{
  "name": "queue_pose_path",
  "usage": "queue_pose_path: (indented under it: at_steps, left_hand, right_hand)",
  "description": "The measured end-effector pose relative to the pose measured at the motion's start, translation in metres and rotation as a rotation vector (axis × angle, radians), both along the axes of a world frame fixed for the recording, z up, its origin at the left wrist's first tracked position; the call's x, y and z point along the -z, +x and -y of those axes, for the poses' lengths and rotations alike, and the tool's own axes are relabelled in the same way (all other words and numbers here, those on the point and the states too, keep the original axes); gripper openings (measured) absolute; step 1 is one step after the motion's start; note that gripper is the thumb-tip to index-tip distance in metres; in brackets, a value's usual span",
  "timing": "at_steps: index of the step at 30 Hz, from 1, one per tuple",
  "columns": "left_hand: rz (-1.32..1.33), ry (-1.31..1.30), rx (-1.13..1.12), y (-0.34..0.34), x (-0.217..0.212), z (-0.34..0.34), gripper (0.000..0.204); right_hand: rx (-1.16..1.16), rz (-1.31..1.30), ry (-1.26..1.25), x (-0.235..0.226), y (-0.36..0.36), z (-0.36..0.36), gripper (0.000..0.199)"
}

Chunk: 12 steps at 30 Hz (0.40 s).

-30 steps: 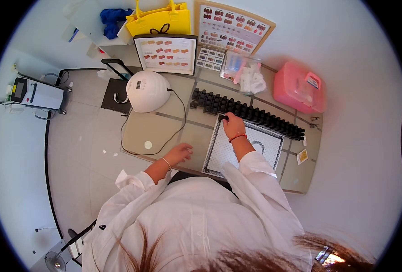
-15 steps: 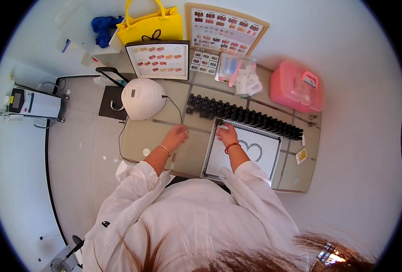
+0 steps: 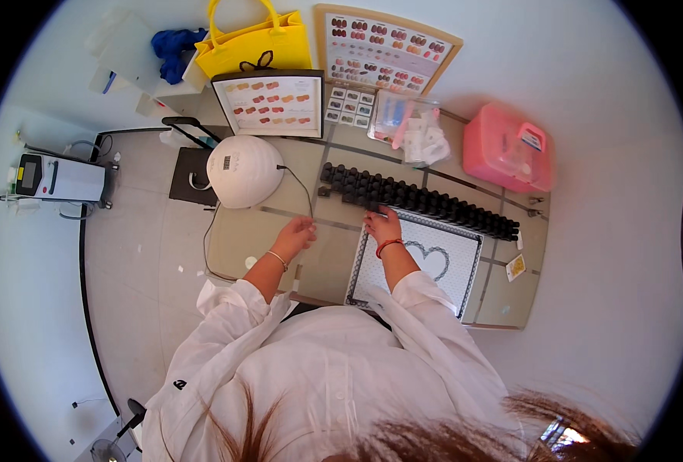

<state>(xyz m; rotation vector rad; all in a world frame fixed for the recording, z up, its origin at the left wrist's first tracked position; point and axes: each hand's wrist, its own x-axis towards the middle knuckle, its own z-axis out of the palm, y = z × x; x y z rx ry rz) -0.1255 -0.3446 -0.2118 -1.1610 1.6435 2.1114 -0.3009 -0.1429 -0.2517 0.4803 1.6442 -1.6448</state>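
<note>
Head view | right hand (image 3: 383, 225) touching black bottle row (image 3: 418, 202) | long, two-tiered

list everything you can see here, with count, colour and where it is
table: one, glass top, centre
dome lamp: one, white, table's left end
row of small bottles: one row, black, across the table
mat with heart outline: one, white, under the right forearm
case: one, pink, table's far right
colour sample boards: two, against the far wall
bag: one, yellow, far left
machine: one, white, on the floor at left
left hand: on the glass near the lamp cord
right hand: at the bottle row
</note>
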Motion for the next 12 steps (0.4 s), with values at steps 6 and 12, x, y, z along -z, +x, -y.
queue_pose_path:
  at_steps: [6,12]
  left_hand:
    - [0.006,0.014,-0.016,0.015,0.003,-0.001,0.037]
    - [0.035,0.007,-0.031,0.038,0.007,-0.002,0.038]
  right_hand:
    - [0.045,0.082,-0.099,-0.003,-0.003,-0.002,0.039]
    - [0.021,0.119,-0.209,0.000,-0.005,-0.004,0.046]
